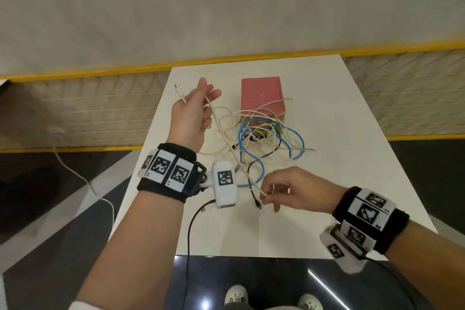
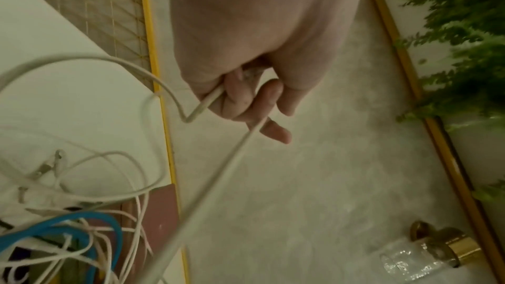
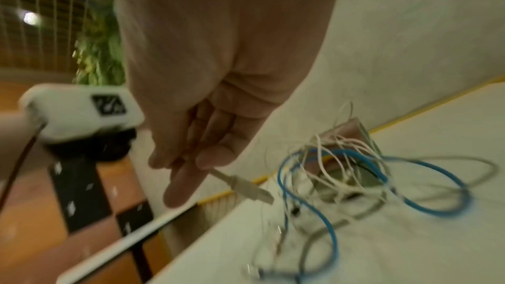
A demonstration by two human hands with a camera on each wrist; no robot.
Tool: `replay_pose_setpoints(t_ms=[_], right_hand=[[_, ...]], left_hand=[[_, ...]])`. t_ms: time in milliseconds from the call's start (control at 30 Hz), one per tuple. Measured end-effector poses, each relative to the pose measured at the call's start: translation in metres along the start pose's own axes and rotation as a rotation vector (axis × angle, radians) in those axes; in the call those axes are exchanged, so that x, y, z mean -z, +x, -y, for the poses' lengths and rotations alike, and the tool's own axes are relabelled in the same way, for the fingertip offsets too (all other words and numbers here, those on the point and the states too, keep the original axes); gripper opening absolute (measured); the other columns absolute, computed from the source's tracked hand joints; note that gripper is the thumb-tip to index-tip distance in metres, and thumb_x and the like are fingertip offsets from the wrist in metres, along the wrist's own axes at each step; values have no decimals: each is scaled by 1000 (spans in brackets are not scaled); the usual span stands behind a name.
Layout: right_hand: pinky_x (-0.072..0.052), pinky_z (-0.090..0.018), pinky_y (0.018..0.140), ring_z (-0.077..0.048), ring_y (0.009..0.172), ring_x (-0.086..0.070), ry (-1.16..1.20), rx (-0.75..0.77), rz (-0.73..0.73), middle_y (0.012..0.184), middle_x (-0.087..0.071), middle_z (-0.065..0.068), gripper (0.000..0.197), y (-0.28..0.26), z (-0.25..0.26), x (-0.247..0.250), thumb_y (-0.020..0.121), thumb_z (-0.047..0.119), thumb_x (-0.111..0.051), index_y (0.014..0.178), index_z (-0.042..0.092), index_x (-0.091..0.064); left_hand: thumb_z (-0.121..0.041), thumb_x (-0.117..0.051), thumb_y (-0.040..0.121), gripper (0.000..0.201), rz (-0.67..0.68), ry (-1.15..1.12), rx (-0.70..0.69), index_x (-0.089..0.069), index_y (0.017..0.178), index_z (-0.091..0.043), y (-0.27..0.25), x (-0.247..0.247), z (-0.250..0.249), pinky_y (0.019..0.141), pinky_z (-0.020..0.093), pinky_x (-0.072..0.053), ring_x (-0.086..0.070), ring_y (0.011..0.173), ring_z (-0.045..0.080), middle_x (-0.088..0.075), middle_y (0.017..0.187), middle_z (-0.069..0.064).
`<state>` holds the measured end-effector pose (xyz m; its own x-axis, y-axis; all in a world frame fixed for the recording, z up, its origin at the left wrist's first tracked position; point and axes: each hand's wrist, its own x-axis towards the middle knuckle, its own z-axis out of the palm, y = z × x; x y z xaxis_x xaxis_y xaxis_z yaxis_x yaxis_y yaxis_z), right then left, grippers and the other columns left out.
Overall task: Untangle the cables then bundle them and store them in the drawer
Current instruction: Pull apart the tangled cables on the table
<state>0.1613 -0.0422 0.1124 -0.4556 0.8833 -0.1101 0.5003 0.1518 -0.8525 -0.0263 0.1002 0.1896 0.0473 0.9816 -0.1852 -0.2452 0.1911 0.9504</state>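
Note:
A tangle of white, black and blue cables (image 1: 264, 138) lies on the white table (image 1: 339, 184), draped over the front of a small pink drawer box (image 1: 261, 93). My left hand (image 1: 201, 98) is raised over the table's left side and grips one white cable (image 1: 226, 143); a connector (image 1: 177, 87) sticks out past the fingers (image 2: 237, 103). That cable runs taut down to my right hand (image 1: 267, 195), which pinches it just behind its USB plug (image 3: 247, 190). The blue cable (image 3: 410, 180) loops through the pile.
A yellow-framed mesh fence (image 1: 100, 108) runs behind and beside the table. A black lead (image 1: 188, 234) hangs from the left wrist camera over the table's near edge. Another white cord (image 1: 83, 178) trails on the floor at left. My shoes (image 1: 236, 296) are below the table edge.

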Motion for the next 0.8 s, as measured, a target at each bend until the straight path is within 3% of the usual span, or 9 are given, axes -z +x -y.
replay_pose_setpoints(t_ms=[100,200,267,400,467,533,600,667,800], right_hand=[[-49,-25,69,-10,69,-65,-237,-90,326,86,-66,3,8,-30,-29,-37,86,23,-65,83,16,-62],[-39,-12,69,8,70,-55,-331,-163,394,106,-65,9,32,-48,-36,-53,79,46,-68,104,25,-66],[-43,-13,67,8,66,-56,-319,-181,242,102,-66,12,41,-51,-23,-44,81,59,-58,105,26,-66],[-43,-34,61,-7,56,-49,-182,-68,-396,62,-53,7,37,-43,10,-21,98,33,-33,73,19,-55],[-41,-34,63,-9,61,-47,-119,-2,-630,65,-50,7,31,-37,22,-15,98,28,-34,76,16,-52],[-44,-29,73,-9,76,-54,-30,54,-631,81,-56,6,24,-31,33,-18,98,22,-37,90,14,-58],[-44,-24,90,-12,98,-57,13,75,-477,102,-61,0,25,-24,41,-28,99,16,-37,107,16,-60],[-41,-25,97,-16,106,-56,108,99,-330,110,-62,-9,27,-19,47,-43,101,11,-34,116,15,-56],[-42,-20,94,0,95,-59,365,132,-261,99,-61,2,26,-10,62,-69,103,17,-31,117,8,-51]], left_hand=[[-31,-49,102,26,-2,121,-56,-64,100,-11,-18,15,-5,37,16,-22,-29,39,4,-73,70,-3],[-27,-45,104,30,109,345,-84,-65,90,-11,-48,23,-3,39,18,-25,-35,38,7,-75,71,2],[-24,-45,104,30,218,473,-55,-64,85,-8,-74,25,2,41,20,-30,-38,37,9,-76,71,4],[-25,-45,104,33,469,674,75,-65,90,-2,-127,29,19,46,20,-36,-42,44,13,-77,78,11],[-32,-41,104,42,602,757,157,-67,97,0,-143,30,28,46,17,-39,-51,47,14,-77,84,11],[-43,-35,103,53,676,821,201,-69,101,-3,-150,31,35,53,21,-49,-65,57,19,-77,90,10],[-47,-32,103,57,653,911,130,-71,95,-7,-151,30,35,64,22,-54,-71,66,19,-76,86,4],[-46,-30,103,58,549,981,-43,-69,78,-11,-150,28,31,62,18,-50,-66,60,6,-70,70,-4],[-45,-31,104,56,307,768,-220,-49,61,-14,-144,19,22,51,19,-45,-53,45,12,-50,49,-2]])
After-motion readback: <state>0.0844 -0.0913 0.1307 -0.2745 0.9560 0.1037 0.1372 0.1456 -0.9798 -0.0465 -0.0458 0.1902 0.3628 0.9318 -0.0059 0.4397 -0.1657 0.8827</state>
